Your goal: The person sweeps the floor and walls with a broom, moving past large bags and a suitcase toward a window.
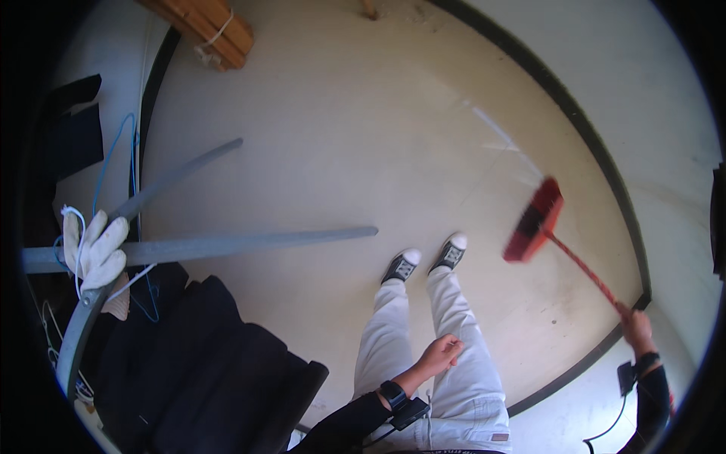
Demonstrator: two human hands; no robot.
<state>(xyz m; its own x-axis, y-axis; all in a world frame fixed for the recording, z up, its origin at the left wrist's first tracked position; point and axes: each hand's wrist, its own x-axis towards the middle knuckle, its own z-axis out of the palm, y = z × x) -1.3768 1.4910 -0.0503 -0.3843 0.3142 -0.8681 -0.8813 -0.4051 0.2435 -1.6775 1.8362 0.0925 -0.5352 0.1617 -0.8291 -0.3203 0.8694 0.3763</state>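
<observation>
My right hand (637,330) is wrapped around the red patterned handle (587,272) of a broom, out to my right. Its red head with dark and red bristles (533,221) is slightly blurred, near the pale floor (340,142); whether the bristles touch it I cannot tell. Nothing shows in my left hand (441,354), which hangs in front of my light trousers with the fingers curled in. Both wrists carry black straps with small dark boxes and cables.
At left, grey metal bars (255,241) reach over the floor, with a white work glove (102,249) tied on by cord. Dark rolled material (210,363) stands below them. A tied bundle of wood (218,34) is at the top. A dark baseboard (595,130) edges the right wall.
</observation>
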